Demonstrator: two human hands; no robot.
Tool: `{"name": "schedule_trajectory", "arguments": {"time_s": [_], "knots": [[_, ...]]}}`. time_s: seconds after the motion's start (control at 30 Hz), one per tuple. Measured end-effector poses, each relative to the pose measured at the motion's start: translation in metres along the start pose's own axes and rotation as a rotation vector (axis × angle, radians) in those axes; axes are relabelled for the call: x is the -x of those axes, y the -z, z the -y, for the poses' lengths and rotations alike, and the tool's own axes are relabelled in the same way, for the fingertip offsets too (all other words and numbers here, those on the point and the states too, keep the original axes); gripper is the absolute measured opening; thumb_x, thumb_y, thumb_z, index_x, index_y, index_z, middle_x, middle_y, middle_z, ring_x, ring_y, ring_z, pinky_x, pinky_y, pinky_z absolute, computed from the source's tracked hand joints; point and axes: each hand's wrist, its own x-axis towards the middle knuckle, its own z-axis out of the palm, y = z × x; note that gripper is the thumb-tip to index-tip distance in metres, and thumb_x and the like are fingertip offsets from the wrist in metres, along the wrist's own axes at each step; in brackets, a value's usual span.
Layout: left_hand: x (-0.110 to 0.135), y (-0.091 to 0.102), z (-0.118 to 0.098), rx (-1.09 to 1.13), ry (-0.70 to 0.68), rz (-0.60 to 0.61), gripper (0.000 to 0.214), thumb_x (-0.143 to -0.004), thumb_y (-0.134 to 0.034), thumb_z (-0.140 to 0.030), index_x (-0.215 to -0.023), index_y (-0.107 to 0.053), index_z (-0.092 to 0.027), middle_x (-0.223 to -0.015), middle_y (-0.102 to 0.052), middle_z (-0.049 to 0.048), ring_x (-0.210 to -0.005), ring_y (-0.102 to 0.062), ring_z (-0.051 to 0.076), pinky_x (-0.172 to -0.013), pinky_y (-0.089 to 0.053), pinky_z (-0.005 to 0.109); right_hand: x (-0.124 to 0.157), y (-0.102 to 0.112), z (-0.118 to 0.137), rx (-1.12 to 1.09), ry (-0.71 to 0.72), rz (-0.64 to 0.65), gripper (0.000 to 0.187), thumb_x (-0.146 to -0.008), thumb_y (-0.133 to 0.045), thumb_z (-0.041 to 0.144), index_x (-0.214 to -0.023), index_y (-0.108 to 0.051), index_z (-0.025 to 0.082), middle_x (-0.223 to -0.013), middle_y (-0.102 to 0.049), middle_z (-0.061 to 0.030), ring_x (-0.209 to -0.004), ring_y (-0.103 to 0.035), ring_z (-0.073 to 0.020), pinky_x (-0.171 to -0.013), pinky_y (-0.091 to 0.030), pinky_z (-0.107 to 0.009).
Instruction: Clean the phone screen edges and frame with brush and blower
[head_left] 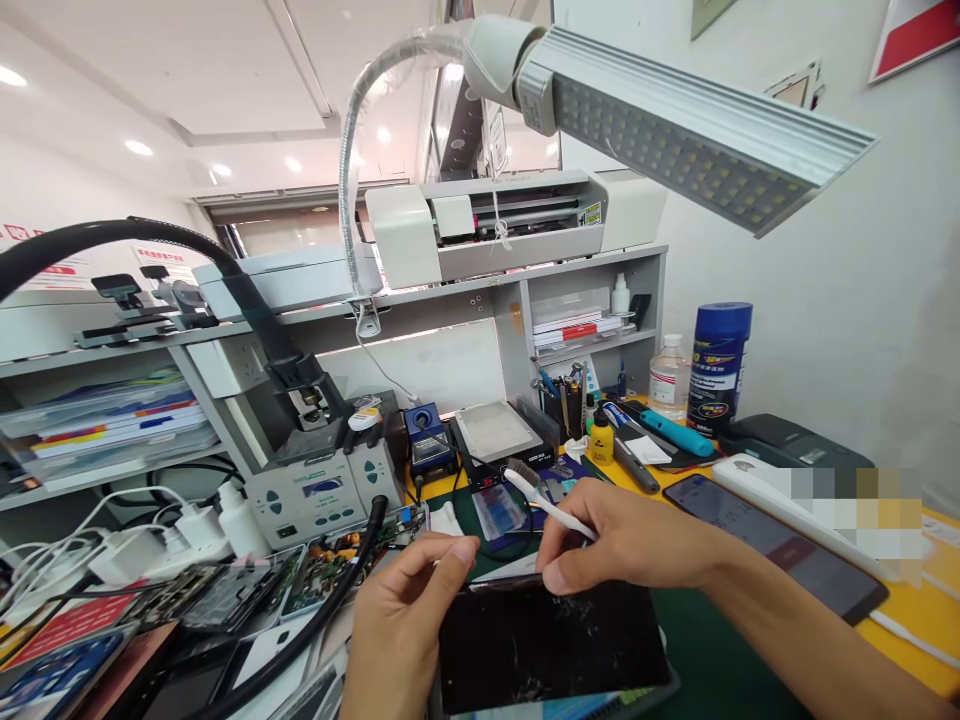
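Note:
My left hand (405,620) pinches the upper left edge of a black phone with a cracked screen (551,640), which lies low in the middle over a green mat (705,650). My right hand (622,545) is closed around a white-handled brush (536,495). Its bristles point up and to the left, away from the phone, while my thumb rests at the phone's top edge.
A second dark phone (780,545) lies to the right on the yellow bench. Behind stand a rework station (322,490), a soldering stand (424,440), tools, bottles and a blue can (718,365). Circuit boards (330,565) and cables crowd the left. An LED lamp (697,130) hangs overhead.

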Motion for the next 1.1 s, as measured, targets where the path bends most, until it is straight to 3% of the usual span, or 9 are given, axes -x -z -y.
{"name": "schedule_trajectory", "arguments": {"time_s": [0.1,0.27,0.33,0.47,0.57,0.83,0.9,0.97,1.1], "knots": [[0.001,0.001,-0.003,-0.044,-0.031,0.015,0.042,-0.072,-0.083,-0.059,-0.068,-0.073,-0.019,-0.081,-0.067,0.0004,-0.082,-0.056,0.017,-0.075,-0.041,0.022,0.0,0.001,0.002,0.017,0.005,-0.023,0.026,-0.076,-0.083,0.037,-0.085,-0.084,0.013,-0.067,-0.065,-0.0004,-0.063,-0.048,-0.0128,-0.057,-0.032,-0.025],[-0.001,0.006,0.0,-0.183,-0.018,0.106,0.042,-0.069,-0.084,-0.056,-0.091,-0.076,-0.022,-0.087,-0.071,0.0013,-0.085,-0.061,0.021,-0.075,-0.043,0.026,0.0,0.004,0.004,0.072,0.021,-0.061,0.023,-0.077,-0.081,0.036,-0.085,-0.085,0.015,-0.067,-0.067,-0.0006,-0.062,-0.049,-0.0132,-0.056,-0.032,-0.025],[-0.002,0.008,0.003,-0.276,-0.035,0.175,0.037,-0.071,-0.082,-0.052,-0.09,-0.075,-0.021,-0.088,-0.072,0.003,-0.084,-0.062,0.023,-0.072,-0.043,0.028,0.001,0.005,0.004,0.097,0.033,-0.071,0.023,-0.077,-0.082,0.036,-0.084,-0.085,0.015,-0.064,-0.064,0.0008,-0.058,-0.047,-0.012,-0.053,-0.031,-0.024],[-0.001,0.008,0.004,-0.474,-0.3,0.203,0.016,-0.079,-0.078,-0.037,-0.076,-0.071,-0.024,-0.079,-0.067,0.0006,-0.078,-0.06,0.02,-0.074,-0.041,0.028,0.001,0.006,0.004,0.139,0.098,-0.065,0.026,-0.075,-0.084,0.038,-0.086,-0.085,0.014,-0.064,-0.06,0.0021,-0.056,-0.045,-0.0108,-0.051,-0.03,-0.024],[0.001,0.009,0.003,-0.546,-0.497,0.246,0.015,-0.086,-0.073,-0.033,-0.076,-0.065,-0.025,-0.077,-0.062,-0.0014,-0.076,-0.059,0.018,-0.074,-0.041,0.027,0.002,0.007,0.004,0.175,0.172,-0.035,0.026,-0.074,-0.085,0.037,-0.087,-0.086,0.015,-0.072,-0.063,0.001,-0.061,-0.048,-0.0114,-0.053,-0.032,-0.024],[0.002,0.014,0.0,-0.798,-0.76,0.4,0.009,-0.091,-0.066,-0.021,-0.083,-0.064,-0.023,-0.088,-0.065,0.0052,-0.087,-0.061,0.022,-0.078,-0.047,0.03,0.005,0.008,0.001,0.247,0.28,-0.012,0.016,-0.072,-0.087,0.028,-0.083,-0.086,0.017,-0.07,-0.061,0.0025,-0.062,-0.049,-0.0114,-0.056,-0.034,-0.024],[0.004,0.013,0.001,-0.802,-0.784,0.353,0.005,-0.091,-0.067,-0.022,-0.086,-0.065,-0.023,-0.092,-0.064,0.0063,-0.089,-0.061,0.023,-0.08,-0.047,0.032,0.006,0.006,0.002,0.258,0.3,-0.039,0.013,-0.072,-0.087,0.025,-0.083,-0.087,0.017,-0.071,-0.062,0.0022,-0.063,-0.051,-0.012,-0.057,-0.035,-0.024],[0.006,0.01,0.004,-0.75,-0.78,0.23,0.003,-0.088,-0.069,-0.024,-0.09,-0.067,-0.024,-0.101,-0.063,0.0072,-0.097,-0.061,0.025,-0.086,-0.047,0.035,0.006,0.004,0.003,0.266,0.317,-0.073,0.011,-0.072,-0.086,0.021,-0.082,-0.086,0.018,-0.07,-0.061,0.0025,-0.065,-0.053,-0.0125,-0.058,-0.036,-0.023],[0.004,0.002,0.012,-0.545,-0.619,-0.079,0.045,-0.076,-0.081,-0.033,-0.118,-0.064,-0.027,-0.125,-0.057,0.0083,-0.116,-0.057,0.031,-0.102,-0.042,0.044,0.006,-0.001,0.005,0.261,0.334,-0.159,0.009,-0.075,-0.081,0.018,-0.082,-0.086,0.018,-0.075,-0.063,0.002,-0.07,-0.058,-0.0135,-0.062,-0.038,-0.024]]}}
